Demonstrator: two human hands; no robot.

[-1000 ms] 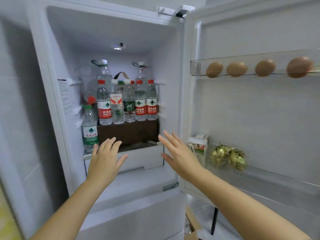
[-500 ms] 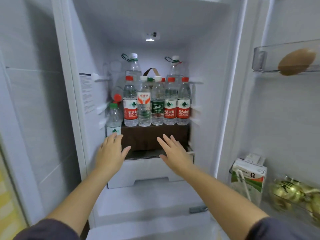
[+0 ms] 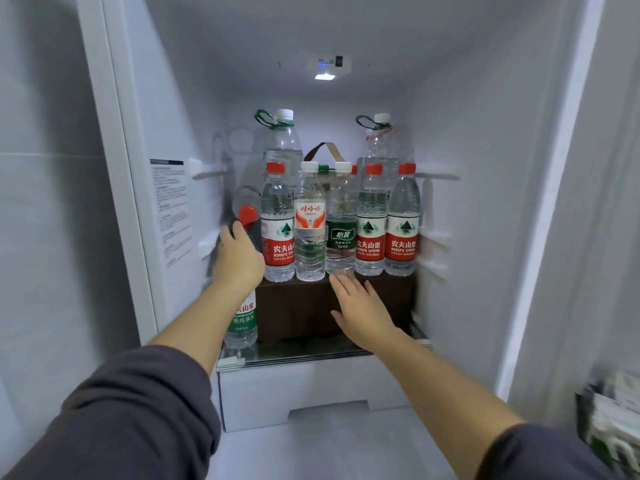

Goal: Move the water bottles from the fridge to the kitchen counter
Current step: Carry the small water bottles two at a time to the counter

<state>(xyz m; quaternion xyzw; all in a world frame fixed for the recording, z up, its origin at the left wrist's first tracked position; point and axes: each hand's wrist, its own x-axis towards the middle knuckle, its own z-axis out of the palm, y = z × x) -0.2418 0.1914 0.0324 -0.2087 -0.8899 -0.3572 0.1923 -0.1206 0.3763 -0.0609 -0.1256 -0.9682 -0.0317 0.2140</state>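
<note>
Several water bottles stand in a row on a brown box (image 3: 311,306) inside the open fridge: a red-label bottle (image 3: 277,233), a white-cap bottle (image 3: 309,233), a green-label Yibao bottle (image 3: 341,230) and two more red-label ones (image 3: 370,233) (image 3: 403,233). Two taller bottles (image 3: 284,147) (image 3: 377,147) stand behind. Left of the box a green-label bottle (image 3: 242,323) stands on the glass shelf. My left hand (image 3: 239,258) covers its top, fingers curled round it. My right hand (image 3: 360,306) is flat and empty, in front of the box just below the row.
A red-capped bottle (image 3: 247,213) lies behind my left hand. The glass shelf (image 3: 311,351) sits over a white drawer (image 3: 311,386). Fridge walls close in on both sides. Blurred cartons in the door shelf (image 3: 613,424) show at the lower right.
The view moved closer into the fridge. My left hand rose and closed over the top of the green-label bottle. My right hand advanced toward the base of the bottle row.
</note>
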